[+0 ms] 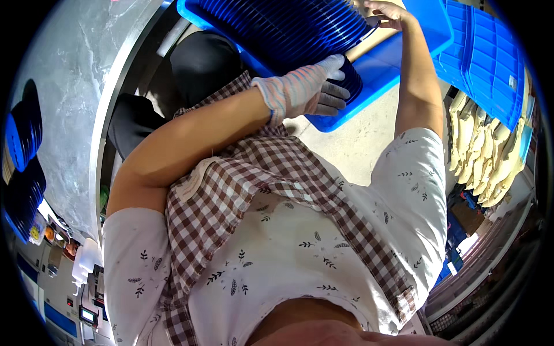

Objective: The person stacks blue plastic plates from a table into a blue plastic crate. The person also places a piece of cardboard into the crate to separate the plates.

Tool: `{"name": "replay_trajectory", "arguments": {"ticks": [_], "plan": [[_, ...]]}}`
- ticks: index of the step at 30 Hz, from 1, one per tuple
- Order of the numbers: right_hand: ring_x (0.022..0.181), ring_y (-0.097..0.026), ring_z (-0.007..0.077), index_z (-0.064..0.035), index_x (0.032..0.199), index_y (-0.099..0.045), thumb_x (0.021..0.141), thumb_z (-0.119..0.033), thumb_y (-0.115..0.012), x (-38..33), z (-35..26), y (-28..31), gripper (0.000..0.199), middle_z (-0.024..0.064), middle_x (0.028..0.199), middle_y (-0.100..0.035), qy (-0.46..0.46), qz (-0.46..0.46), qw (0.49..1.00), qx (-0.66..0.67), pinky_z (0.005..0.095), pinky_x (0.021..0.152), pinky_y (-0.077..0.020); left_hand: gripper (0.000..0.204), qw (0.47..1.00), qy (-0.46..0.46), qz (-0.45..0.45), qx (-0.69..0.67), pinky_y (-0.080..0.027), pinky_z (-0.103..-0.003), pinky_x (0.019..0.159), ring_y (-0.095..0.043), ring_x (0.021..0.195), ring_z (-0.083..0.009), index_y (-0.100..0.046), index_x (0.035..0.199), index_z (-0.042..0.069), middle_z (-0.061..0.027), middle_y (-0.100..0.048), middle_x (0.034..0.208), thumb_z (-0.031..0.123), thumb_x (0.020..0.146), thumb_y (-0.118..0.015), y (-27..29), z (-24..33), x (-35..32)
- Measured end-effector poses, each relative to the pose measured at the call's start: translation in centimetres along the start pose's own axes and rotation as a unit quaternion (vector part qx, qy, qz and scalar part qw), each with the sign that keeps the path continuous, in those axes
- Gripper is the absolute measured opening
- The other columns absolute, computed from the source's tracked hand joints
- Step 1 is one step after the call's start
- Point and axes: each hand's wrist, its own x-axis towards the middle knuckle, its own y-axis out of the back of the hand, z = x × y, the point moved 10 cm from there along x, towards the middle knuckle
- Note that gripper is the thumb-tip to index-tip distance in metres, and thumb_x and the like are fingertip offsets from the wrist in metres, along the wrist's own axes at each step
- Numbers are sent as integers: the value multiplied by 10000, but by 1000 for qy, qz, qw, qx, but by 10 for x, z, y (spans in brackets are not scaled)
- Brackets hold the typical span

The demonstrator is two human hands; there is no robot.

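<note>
Crowding a blue bin (pixel 384 69), dark-blue stacks (pixel 283 32) beside hands (pixel 309 89), grey table (pixel 63 150) leftward

Light is strong but uneven: we note a bright wash over the white shirt (pixel 323 248) and pale floor (pixel 358 138), saturated blue on the bin (pixel 430 40) at far right, and deep shadow in the gaps of the dark blue stack (pixel 277 29). On the left, we log soft, patchy reflections across the grey table (pixel 63 138), its pale edge gleaming, and a glowing small screen (pixel 88 314) near left. Fisheye bending curves straight edges toward a black rim, where we find small items squeezed and hard to read.
</note>
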Motion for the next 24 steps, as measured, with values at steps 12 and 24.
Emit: {"name": "replay_trajectory", "arguments": {"ticks": [12,24], "plan": [[1073,-668,331,-106,1139,-730,750,-79,-757,10,38,19,391,133,1194,-711,354,65,704,-613,432,895,-531,799,993,-39,74,86,-403,-465,1135,-520,1284,-332,-343,1509,-16,-248,-473,1444,596,1016,-481,39,2,-52],[869,-700,262,64,1328,-521,880,-5,-674,52,61,-5,478,174,1000,-719,222,229,927,195,376,705,-589,587,990,-60,72,107,-485,-394,1020,-605,1130,-258,-464,1430,5,-147,-606,1264,438,1041,-534,42,5,-45]]}}
